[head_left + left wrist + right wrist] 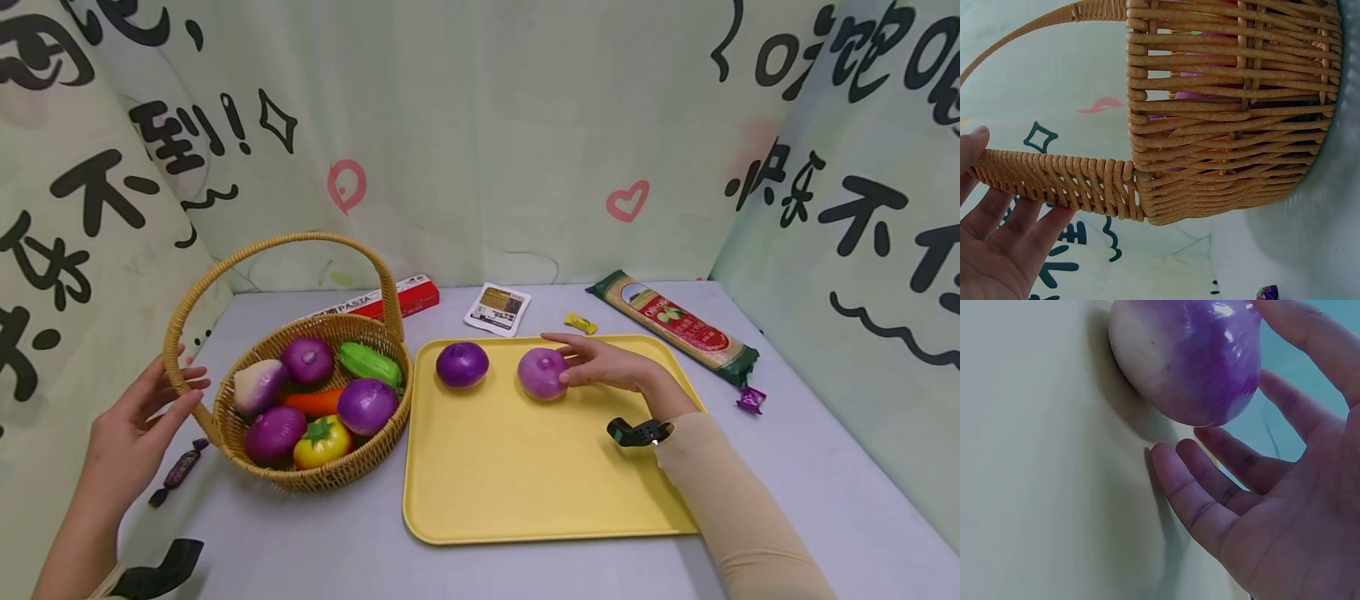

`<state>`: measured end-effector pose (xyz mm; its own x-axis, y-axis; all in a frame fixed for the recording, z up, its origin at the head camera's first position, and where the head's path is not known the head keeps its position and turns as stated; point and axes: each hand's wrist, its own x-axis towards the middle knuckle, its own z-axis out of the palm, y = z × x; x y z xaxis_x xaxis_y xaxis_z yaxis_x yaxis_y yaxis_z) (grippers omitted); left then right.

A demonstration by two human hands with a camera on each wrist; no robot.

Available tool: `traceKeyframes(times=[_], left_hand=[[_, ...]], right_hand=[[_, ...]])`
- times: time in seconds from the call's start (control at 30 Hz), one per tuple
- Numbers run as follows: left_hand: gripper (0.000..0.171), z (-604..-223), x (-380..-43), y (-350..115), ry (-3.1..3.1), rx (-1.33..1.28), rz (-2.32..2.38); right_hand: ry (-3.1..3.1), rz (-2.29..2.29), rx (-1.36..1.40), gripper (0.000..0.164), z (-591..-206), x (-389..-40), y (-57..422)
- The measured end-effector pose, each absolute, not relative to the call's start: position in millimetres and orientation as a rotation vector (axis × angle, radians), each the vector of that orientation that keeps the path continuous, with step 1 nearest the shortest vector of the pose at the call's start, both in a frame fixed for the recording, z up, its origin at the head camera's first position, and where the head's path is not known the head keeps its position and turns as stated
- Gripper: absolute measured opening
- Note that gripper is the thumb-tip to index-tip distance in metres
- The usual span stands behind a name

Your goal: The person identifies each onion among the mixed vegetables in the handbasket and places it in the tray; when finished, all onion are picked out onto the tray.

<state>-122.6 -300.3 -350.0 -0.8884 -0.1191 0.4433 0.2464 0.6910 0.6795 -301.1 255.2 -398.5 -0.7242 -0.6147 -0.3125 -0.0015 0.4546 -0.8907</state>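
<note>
On the yellow tray [517, 500] lies a light purple onion [542, 374], paler underneath in the right wrist view. My right hand [611, 367] is at its right side with fingers spread; the thumb appears to touch it, while the other fingers stand mostly apart. A darker purple onion [462, 365] sits to its left on the tray. To the left stands a wicker basket [330, 475] holding several vegetables. My left hand [142, 417] holds one side of its handle [1060, 181], thumb on one face and fingers on the other.
Inside the basket are a yellow tomato [322, 442], a carrot [313, 403], a green vegetable [371, 363] and more purple vegetables. Behind are a red pasta box [416, 296], a white packet [498, 309] and a long green-ended package [675, 325]. Wrapped candies [178, 473] lie around.
</note>
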Motion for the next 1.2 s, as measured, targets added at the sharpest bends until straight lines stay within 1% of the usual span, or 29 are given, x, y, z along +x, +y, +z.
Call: traceKeyframes(times=[0.53,0.83,1.0,1.2], left_hand=[[0.057,-350.8,-122.9,-300.3,-2.458,-0.082,-1.065],[0.058,-351.3,-123.4,-301.1,-2.451,-0.088,-1.063],[0.057,-352.0,-123.9,-301.6,-2.450,-0.092,-1.065],[0.057,-352.5,-124.5,-302.2,-2.456,-0.081,-1.066]], right_hand=[[2.136,-1.261,-0.508,0.077,-392.7,-298.2,255.4],[2.188,-1.230,-0.533,0.074,-388.2,-297.2,260.7],[2.255,-1.247,-0.556,0.067,-380.1,-302.8,267.6],[2.249,-1.310,-0.574,0.069,-365.8,-307.6,270.9]])
